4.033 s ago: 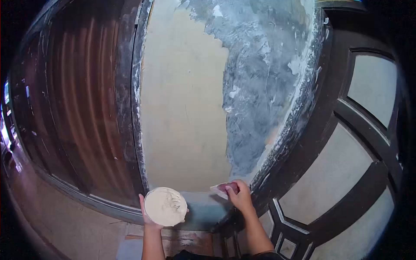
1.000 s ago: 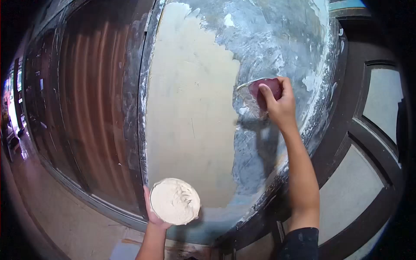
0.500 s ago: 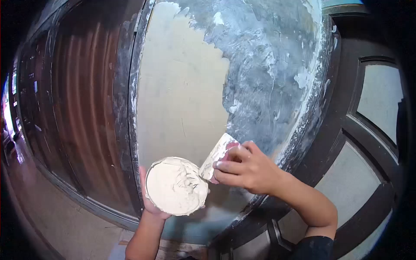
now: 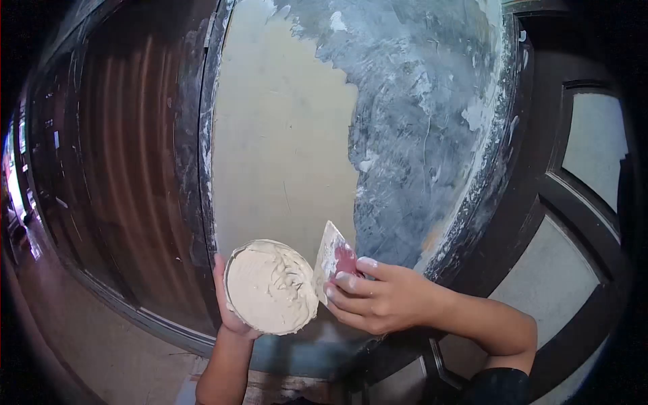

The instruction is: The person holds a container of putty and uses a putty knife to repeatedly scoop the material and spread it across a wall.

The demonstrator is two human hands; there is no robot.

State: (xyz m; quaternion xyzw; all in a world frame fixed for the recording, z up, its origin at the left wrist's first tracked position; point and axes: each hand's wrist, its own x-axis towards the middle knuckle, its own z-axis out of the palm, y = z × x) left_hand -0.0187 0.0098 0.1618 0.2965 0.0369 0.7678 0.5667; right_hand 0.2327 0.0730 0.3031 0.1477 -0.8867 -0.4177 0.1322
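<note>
My left hand (image 4: 228,307) is wrapped round the underside of a round tub (image 4: 228,287) full of cream-coloured putty (image 4: 263,287). The putty is smooth at the left and churned up at the right. In my right hand (image 4: 374,297) is a putty knife (image 4: 331,253) with a reddish grip, its blade smeared with putty and tilted upward. The lower end of the blade meets or nearly meets the tub's right rim. Behind both hands stands a wall (image 4: 398,135); cream putty covers its left part, and patchy blue-grey surface shows on the right.
A dark frame with reddish-brown panels (image 4: 135,148) borders the wall on the left. To the right is a dark wooden door (image 4: 540,196) with pale panels. The floor (image 4: 121,337) shows at lower left.
The putty knife has turned more upright and shifted slightly downward at the tub's right rim. My right hand has moved a little lower. The tub has barely moved.
</note>
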